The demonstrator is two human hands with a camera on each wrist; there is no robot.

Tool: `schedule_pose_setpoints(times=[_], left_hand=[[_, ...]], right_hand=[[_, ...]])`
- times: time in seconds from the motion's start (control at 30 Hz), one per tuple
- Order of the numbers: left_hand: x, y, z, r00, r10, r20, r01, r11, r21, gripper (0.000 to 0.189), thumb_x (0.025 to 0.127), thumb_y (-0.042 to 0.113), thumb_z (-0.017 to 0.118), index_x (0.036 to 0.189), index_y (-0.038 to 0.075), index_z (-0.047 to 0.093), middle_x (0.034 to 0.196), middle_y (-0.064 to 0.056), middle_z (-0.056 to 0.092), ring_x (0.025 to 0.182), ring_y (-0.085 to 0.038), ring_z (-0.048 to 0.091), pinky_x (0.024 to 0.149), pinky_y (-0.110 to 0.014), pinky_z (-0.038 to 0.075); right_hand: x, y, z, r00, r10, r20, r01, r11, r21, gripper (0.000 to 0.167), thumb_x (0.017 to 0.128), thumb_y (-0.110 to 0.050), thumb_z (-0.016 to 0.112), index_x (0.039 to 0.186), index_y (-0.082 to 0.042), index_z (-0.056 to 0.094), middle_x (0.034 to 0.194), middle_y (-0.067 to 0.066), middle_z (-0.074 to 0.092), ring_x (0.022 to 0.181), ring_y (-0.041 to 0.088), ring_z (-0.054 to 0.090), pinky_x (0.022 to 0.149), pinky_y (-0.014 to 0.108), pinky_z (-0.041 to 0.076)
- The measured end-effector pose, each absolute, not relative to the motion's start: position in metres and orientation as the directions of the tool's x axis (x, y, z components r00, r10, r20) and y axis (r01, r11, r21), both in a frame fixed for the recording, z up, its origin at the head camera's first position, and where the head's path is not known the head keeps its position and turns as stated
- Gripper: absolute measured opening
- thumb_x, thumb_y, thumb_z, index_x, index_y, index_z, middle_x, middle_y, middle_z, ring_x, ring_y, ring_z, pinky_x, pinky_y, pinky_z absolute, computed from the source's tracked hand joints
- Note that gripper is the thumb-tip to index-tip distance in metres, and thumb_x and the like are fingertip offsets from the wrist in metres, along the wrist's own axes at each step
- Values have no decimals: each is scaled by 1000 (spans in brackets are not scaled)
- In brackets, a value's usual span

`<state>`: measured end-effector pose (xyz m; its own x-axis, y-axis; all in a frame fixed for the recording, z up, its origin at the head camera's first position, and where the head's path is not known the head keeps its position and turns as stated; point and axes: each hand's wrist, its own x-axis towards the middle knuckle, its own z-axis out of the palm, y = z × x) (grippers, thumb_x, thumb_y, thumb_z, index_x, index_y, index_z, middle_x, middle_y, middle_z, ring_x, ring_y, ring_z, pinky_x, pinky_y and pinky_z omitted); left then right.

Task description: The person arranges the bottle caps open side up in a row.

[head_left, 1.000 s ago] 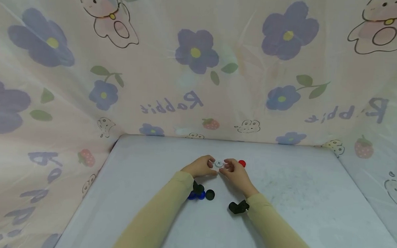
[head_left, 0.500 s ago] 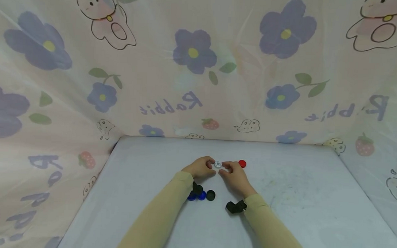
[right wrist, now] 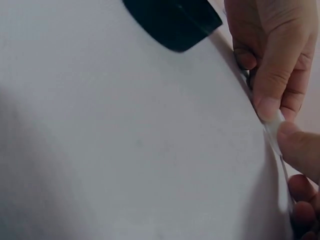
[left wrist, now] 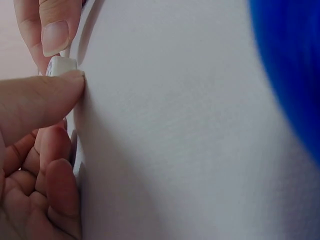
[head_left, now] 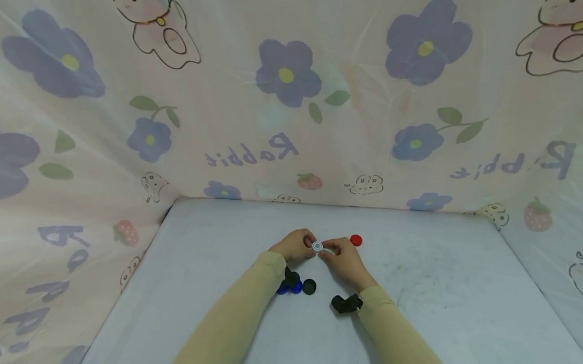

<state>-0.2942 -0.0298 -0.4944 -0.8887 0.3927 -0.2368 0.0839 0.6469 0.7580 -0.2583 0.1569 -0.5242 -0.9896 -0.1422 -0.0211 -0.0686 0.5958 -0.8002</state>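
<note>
In the head view a small white round disc, with a ring and a square mark on its face, is between both hands. My left hand pinches it from the left; my right hand grips its right edge between thumb and finger. The left wrist view has the left thumb against the white disc, a finger of the other hand just above. Seen from the right wrist, the right thumb lies on the disc, opposite the left fingers.
A red disc lies just beyond the right hand on the white table. Near the left wrist are blue discs, partly hidden, and a black round cap. A patterned curtain encloses the back and sides.
The white disc has come slightly nearer the body and left. The right fingers, earlier apart from it, have closed in on its edge. The red, blue and black pieces stay put.
</note>
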Motion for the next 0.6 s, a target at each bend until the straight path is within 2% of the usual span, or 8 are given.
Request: schedule_pose_setpoints(times=[0.37,0.6], left_hand=[[-290,-30,-495,-880,424,-213,96,598,795,23,83,17,78,100,11,63,93,-3,58,83,-14,52,76,-29,43],[-281,-34,-485,-887,425,-182,127,602,789,20,83,19,78,95,12,63,87,2,61,80,-13,57,73,-29,47]], right_hand=[[-255,156,-523,-991,-132,-7,-74,602,-795,27,89,-28,71,115,-17,69,111,3,59,94,19,51,82,38,42],[-248,152,-517,-988,-154,13,-99,560,-823,25,92,-27,68,115,-17,66,92,-3,63,84,15,55,75,32,45]])
